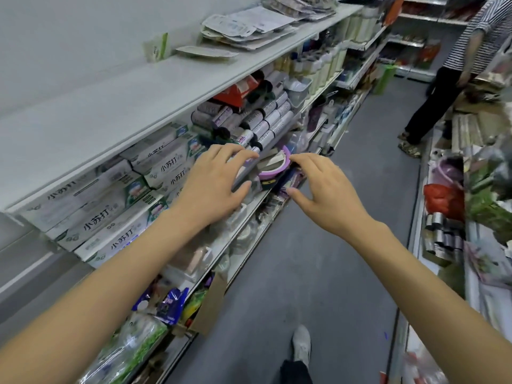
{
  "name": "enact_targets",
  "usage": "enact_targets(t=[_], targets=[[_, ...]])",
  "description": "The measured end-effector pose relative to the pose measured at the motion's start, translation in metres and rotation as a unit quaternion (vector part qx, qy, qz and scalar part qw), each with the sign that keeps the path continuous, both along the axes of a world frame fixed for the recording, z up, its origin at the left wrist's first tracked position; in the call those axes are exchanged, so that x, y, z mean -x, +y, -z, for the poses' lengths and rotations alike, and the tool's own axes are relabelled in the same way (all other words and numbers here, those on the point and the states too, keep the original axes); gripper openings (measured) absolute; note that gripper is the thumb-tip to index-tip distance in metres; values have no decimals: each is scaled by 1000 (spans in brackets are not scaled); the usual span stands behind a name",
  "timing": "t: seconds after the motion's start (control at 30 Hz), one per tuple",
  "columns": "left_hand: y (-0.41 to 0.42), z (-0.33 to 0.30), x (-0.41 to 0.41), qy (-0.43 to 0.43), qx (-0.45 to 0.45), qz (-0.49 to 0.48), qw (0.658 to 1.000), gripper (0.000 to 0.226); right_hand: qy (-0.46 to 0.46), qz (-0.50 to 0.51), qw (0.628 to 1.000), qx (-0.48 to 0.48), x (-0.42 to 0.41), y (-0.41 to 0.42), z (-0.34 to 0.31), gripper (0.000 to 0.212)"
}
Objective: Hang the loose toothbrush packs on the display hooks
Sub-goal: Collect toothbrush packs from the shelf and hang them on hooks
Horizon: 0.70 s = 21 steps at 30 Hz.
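Both my hands reach out over the middle shelf on the left of a shop aisle. My left hand (pixel 219 176) hovers with spread, relaxed fingers above a long flat pack (pixel 246 171) lying at the shelf's front edge; whether it touches is unclear. My right hand (pixel 321 187) is beside it, fingers extended toward a round purple-rimmed item (pixel 277 162) and dark packs (pixel 293 180) under it. Neither hand holds anything. Flat blister packs (pixel 243 29) lie piled on the top shelf. No display hooks are visible.
White toothpaste boxes (pixel 110 214) fill the shelf under my left forearm, with rolls (pixel 263 120) stacked further along. The grey aisle floor (pixel 318 273) runs ahead. A person in a striped top (pixel 457 65) stands at the far right. Cluttered shelves (pixel 471 217) line the right side.
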<state>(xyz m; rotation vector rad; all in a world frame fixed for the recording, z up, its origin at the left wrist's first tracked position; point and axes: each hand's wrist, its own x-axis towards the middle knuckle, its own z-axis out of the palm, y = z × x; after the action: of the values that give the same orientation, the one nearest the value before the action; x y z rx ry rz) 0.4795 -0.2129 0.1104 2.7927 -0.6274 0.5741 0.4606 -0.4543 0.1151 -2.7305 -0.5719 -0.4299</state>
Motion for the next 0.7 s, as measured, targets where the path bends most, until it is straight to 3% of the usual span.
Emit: enact_targets(t=[0.4, 0.7], targets=[[-87, -6, -147, -10, 16, -136, 990, 50, 5, -132, 991, 8, -218, -89, -10, 58], [-88, -32, -234, -31, 30, -219, 975, 49, -2, -213, 977, -24, -348, -79, -22, 57]])
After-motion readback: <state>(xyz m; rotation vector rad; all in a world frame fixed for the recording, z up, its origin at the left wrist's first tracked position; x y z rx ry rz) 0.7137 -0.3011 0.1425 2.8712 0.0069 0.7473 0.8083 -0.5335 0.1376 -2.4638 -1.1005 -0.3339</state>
